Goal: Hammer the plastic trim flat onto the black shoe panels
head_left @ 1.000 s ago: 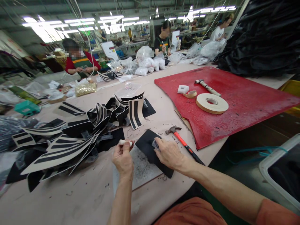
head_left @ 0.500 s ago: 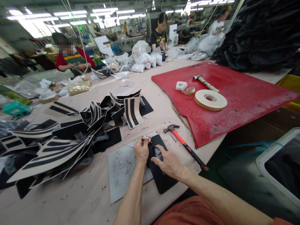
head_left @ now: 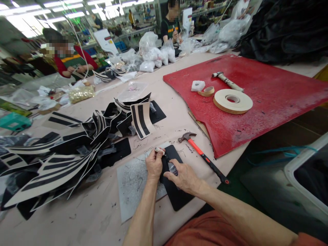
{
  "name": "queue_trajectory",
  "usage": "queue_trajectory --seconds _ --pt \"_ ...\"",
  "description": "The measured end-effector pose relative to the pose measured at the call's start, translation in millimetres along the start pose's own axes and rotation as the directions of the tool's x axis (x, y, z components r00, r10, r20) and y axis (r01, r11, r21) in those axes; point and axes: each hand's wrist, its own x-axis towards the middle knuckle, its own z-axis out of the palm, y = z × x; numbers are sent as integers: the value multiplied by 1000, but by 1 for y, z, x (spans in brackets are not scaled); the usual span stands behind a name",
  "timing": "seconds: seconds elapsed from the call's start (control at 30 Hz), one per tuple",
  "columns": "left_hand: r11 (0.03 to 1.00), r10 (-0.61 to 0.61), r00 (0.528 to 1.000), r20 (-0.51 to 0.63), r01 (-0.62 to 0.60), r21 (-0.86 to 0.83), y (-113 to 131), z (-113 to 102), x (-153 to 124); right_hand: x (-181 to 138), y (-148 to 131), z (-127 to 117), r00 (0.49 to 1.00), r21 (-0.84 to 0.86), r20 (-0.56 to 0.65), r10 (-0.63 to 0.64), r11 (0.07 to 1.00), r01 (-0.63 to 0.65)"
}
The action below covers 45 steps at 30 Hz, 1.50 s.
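My left hand (head_left: 154, 166) is closed around a small white-ended tool (head_left: 160, 150), whose kind I cannot make out. It is over the left edge of a black panel (head_left: 176, 197). My right hand (head_left: 187, 177) rests on that panel, thumb and fingers bent around a clear-plastic-wrapped piece (head_left: 172, 168) attached to it. Under the panel's left side lies a grey board (head_left: 128, 191) strewn with dark thread scraps. A claw hammer (head_left: 202, 155) with a red and black handle lies to the right of the panel.
Striped cream-and-black panels (head_left: 64, 171) are heaped on the left. A red sheet (head_left: 238, 136) at right bears a tape roll (head_left: 232, 101), a smaller roll (head_left: 206, 91) and a wrapped-handle hammer (head_left: 228, 81). A plastic bin (head_left: 294, 174) stands at lower right. Co-workers sit across the table.
The view has shifted slightly, with the background sitting higher and further left. Both hands keep nearly the same pose at the black panel.
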Motion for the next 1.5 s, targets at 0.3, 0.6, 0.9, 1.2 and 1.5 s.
queue_trajectory --seconds 0.3,0.6,0.9,1.2,1.5 --pt "968 174 983 50 -180 174 3 1 -2 10 57 -53 955 -280 -294 35 952 -121" --pt "938 252 965 75 -262 228 9 3 -6 15 60 -83 900 260 118 420 862 -436" --pt "889 289 953 90 -302 343 4 6 -10 0 -2 -112 967 -358 -122 -224 919 167" --pt "880 315 944 102 -330 341 1 5 -9 2 -49 -156 718 -339 -603 -348 926 164" --pt "878 292 946 140 -324 353 3 5 -9 -3 32 -107 997 -505 37 -63 860 73"
